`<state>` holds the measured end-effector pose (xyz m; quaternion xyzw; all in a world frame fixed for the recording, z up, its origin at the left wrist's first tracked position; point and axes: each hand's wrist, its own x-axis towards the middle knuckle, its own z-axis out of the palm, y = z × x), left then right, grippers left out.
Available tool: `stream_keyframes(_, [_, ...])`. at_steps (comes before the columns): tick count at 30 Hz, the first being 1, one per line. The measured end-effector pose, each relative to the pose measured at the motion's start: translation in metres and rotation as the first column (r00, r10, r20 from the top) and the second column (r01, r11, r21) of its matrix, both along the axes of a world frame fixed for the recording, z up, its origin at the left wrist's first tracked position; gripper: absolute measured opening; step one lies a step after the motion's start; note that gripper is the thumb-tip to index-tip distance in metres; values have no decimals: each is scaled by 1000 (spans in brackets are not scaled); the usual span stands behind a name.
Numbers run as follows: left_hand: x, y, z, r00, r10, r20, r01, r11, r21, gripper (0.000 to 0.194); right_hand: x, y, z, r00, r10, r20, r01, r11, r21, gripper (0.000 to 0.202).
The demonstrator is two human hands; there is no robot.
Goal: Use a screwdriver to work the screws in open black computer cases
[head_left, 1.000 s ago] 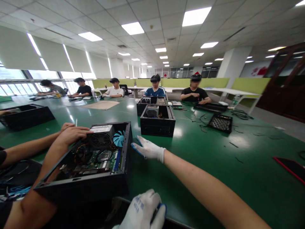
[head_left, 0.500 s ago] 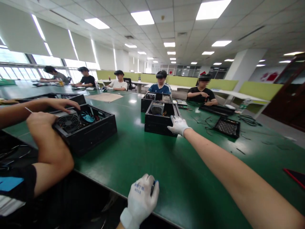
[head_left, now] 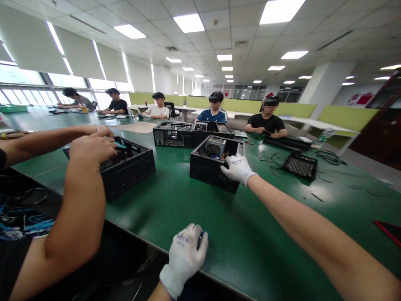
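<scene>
My right hand [head_left: 238, 169], in a white glove, reaches across the table and grips the near right corner of an open black computer case [head_left: 213, 170]. Its thumb lies along the front wall and the fingers are over the rim. Inside the case are a grey power supply [head_left: 215, 147] and some wires. At the near table edge my gloved left hand [head_left: 186, 253] is closed around a small dark object with a blue part [head_left: 200, 239]. Only a bit of that object shows between thumb and fingers, so its kind is unclear.
A co-worker's arms [head_left: 84, 188] cross another open case [head_left: 131, 171] at left. Two more cases [head_left: 173, 134] stand behind mine. Rightward lie a black tray-like panel [head_left: 300, 166], cables [head_left: 329, 157] and loose strips on the green table [head_left: 163, 213]. Several people sit opposite.
The case under my right hand has turned, its right corner now nearer me, and the hand moved with it. Another case shows behind. The co-worker's hands moved right over their case.
</scene>
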<state>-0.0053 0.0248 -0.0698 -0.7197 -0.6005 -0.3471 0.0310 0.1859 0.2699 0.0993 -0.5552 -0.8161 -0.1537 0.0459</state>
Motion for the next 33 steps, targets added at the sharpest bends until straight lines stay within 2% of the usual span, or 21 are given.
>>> stream_keyframes(4, [-1,0,-1,1000,-5,4,5,1000,31,18,19,-51,0,996,84,18,-85,996,24,56])
stream_keyframes(7, [-3,0,-1,999,-29,34,28,999,27,19,40,-96,-1,987,161,14,-161,983,91,54])
stream_keyframes(10, [-5,-4,10,992,-55,112,55,998,3,22,63,-140,-2,971,241,5,-239,958,159,50])
stream_keyframes(13, [-6,-14,43,983,-96,155,87,994,65,21,84,-180,-3,957,289,-31,-282,948,146,46])
stream_keyframes(17, [-1,-25,109,975,-186,124,164,972,169,16,104,-224,-1,930,351,-110,-342,935,96,39])
stream_keyframes(20, [11,-26,151,965,-258,49,248,956,158,17,114,-251,-1,910,387,-151,-377,922,94,35])
stream_keyframes(22, [20,-27,167,948,-316,-31,318,944,88,18,120,-267,-1,890,421,-177,-406,906,118,31])
stream_keyframes(24, [29,-29,174,917,-382,-113,383,924,-10,20,124,-281,-1,862,464,-206,-441,885,150,27])
stream_keyframes(27, [40,-40,175,864,-456,-215,440,890,-119,21,128,-300,0,824,505,-257,-472,863,180,21])
stream_keyframes(30, [45,-57,174,839,-480,-256,449,877,-172,19,129,-315,3,799,519,-303,-478,855,203,15])
stream_keyframes(33, [46,-71,175,845,-474,-248,435,879,-197,18,131,-326,4,786,523,-330,-479,852,210,11])
